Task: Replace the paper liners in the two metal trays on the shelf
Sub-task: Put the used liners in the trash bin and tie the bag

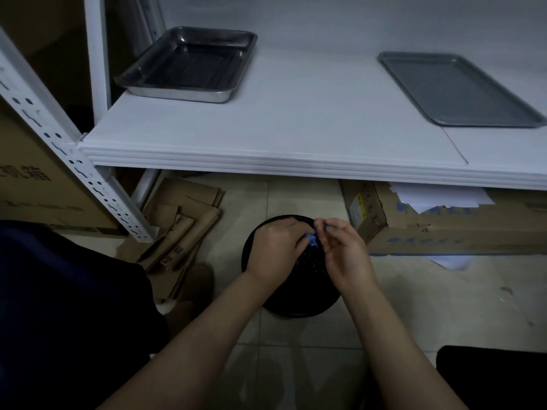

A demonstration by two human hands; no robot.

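Note:
Two metal trays stand on the white shelf point(296, 119): a deep shiny tray point(189, 63) at the back left and a flat grey tray point(455, 90) at the right. Neither shows a paper liner inside. Below the shelf, both hands hover over a black mesh bin point(299, 306) on the floor. My left hand point(273, 250) and my right hand point(343, 253) pinch a small blue scrap point(311, 237) between their fingertips above the bin's opening. White paper sheets point(438, 198) lie on a cardboard box under the shelf.
A cardboard box point(444, 229) sits on the floor right of the bin. Flattened brown cardboard point(180, 226) lies to the left by the perforated shelf upright point(59, 143). Another large box point(35, 184) stands at far left. A dark object point(491, 377) fills the lower right corner.

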